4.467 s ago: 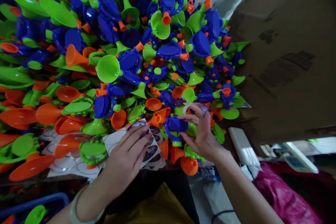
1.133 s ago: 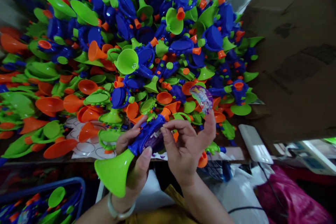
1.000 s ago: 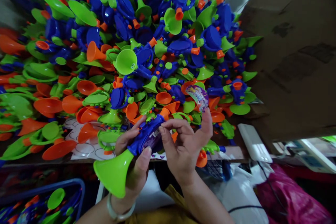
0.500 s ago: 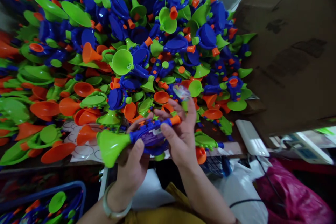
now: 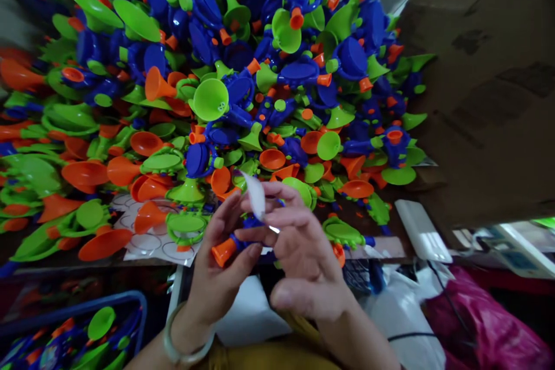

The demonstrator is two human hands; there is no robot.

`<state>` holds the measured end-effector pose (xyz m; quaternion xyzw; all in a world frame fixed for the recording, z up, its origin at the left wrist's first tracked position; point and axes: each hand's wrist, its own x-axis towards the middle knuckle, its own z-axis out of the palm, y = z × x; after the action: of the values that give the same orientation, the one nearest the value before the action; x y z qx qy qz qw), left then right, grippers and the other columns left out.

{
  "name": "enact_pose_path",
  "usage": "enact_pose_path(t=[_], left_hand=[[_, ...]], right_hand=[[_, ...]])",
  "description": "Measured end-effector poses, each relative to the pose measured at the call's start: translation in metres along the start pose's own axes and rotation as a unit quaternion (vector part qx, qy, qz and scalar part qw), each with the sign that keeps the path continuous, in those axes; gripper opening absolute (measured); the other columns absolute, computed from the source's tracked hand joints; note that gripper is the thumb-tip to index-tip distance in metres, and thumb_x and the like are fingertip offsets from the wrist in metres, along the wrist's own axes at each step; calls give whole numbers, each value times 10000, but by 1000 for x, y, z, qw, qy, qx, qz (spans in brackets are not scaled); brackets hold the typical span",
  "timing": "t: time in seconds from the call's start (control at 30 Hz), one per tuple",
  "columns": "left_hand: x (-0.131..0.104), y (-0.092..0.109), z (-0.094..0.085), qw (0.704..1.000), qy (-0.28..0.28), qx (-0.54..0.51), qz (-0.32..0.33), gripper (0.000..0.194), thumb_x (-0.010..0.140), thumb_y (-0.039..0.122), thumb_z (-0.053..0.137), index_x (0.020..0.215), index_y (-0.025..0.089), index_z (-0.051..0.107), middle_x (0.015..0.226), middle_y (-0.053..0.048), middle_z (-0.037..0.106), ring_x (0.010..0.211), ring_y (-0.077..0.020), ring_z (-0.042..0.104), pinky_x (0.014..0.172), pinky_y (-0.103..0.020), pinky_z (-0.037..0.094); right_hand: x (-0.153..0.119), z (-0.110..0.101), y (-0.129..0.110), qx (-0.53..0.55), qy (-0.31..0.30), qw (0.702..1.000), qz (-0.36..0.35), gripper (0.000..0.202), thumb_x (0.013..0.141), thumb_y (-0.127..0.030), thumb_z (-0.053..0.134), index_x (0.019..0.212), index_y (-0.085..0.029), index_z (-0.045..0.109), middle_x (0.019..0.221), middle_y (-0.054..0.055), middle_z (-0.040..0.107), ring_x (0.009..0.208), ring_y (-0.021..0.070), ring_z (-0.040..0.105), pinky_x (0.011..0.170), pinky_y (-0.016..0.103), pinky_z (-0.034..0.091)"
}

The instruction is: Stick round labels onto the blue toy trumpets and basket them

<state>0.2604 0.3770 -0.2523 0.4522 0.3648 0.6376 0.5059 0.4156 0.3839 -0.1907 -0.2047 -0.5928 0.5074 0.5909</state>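
My left hand (image 5: 219,269) is wrapped round a blue toy trumpet, whose orange mouthpiece (image 5: 224,251) points left toward my wrist. Much of the trumpet's blue body and its bell are hidden behind my hands. At the fingertips of my right hand (image 5: 306,254) is a small sticker (image 5: 255,195), its pale side facing me. The right fingers are bent over the trumpet, with the thumb held apart from them. A pale bangle (image 5: 186,338) circles my left wrist.
A large heap of blue, green and orange toy trumpets (image 5: 299,71) covers the table. A blue-rimmed crate (image 5: 141,306) with more trumpets stands lower left. To the right are a cardboard box (image 5: 485,98), a white power bank-like block (image 5: 422,230) and plastic bags (image 5: 481,318).
The trumpet has been turned round: its green bell pointed left before, now its orange mouthpiece does. The sticker has come from the far side of the right fingers to above the trumpet.
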Motion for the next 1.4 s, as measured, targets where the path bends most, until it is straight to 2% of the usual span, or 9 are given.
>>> enact_pose_path(t=[0.1,0.2,0.27,0.33,0.47,0.7,0.83,1.17,1.4], left_hand=[[6,5,1,996,-10,-83,-44,600,901,269,937,1472,357,774,1623,-104,693,1511,-324,653,1156,-357,618],[10,12,-1,990,-9,-111,-83,586,902,266,937,1455,381,783,1645,-93,668,1550,-319,605,1102,-311,638],[9,15,-2,990,-16,-112,-81,615,899,236,934,1470,397,771,1661,-79,649,1574,-308,574,1103,-296,631],[8,17,-2,992,-31,-110,-58,650,902,201,924,1497,398,752,1683,-70,625,1580,-291,564,1125,-278,612],[4,17,-3,993,-53,-102,-22,574,967,204,862,1507,364,751,1704,-82,599,1563,-292,590,1193,-306,574],[-3,4,-10,996,-23,-83,-5,692,867,329,978,1516,324,736,1750,-152,548,1576,-437,567,1247,-550,571],[-6,2,-12,998,-10,-61,18,608,903,285,944,1475,332,744,1719,-130,596,1612,-378,542,1267,-480,559],[-1,12,-1,999,6,-41,32,466,949,187,878,1377,346,790,1647,-72,678,1472,-266,694,1178,-329,610],[-2,11,-2,999,10,-34,30,470,979,167,839,1412,341,776,1670,-60,658,1508,-243,661,1210,-316,581]], right_hand=[[5,-8,-3,-31,95,995,-13,242,956,-368,905,1178,-368,810,1501,53,599,1479,280,634,1169,546,666],[8,-10,-1,-101,166,980,-30,87,990,-270,862,1030,-294,789,1248,46,716,1240,223,750,1067,452,703],[7,-7,4,-126,182,975,-30,133,1005,-167,813,1034,-282,752,1059,3,736,984,155,784,900,322,714],[5,-2,9,-157,194,968,-30,230,981,-98,802,1081,-290,723,991,-29,724,877,111,762,800,226,679],[-1,9,18,-211,217,952,-38,338,942,-82,818,1159,-296,671,1065,-15,694,937,116,740,817,216,668],[-9,23,24,-211,215,953,-38,422,922,-58,804,1202,-300,602,1159,27,644,1024,161,743,811,267,697],[-9,25,25,-214,223,950,-47,426,926,-63,791,1217,-307,598,1162,23,636,1041,163,738,832,277,700],[-7,25,30,-221,219,949,-59,421,935,-60,789,1208,-316,595,1149,16,604,1077,163,694,867,274,689],[-4,27,31,-200,216,954,-63,439,939,-25,756,1217,-318,585,1128,8,561,1061,146,677,870,249,681]])
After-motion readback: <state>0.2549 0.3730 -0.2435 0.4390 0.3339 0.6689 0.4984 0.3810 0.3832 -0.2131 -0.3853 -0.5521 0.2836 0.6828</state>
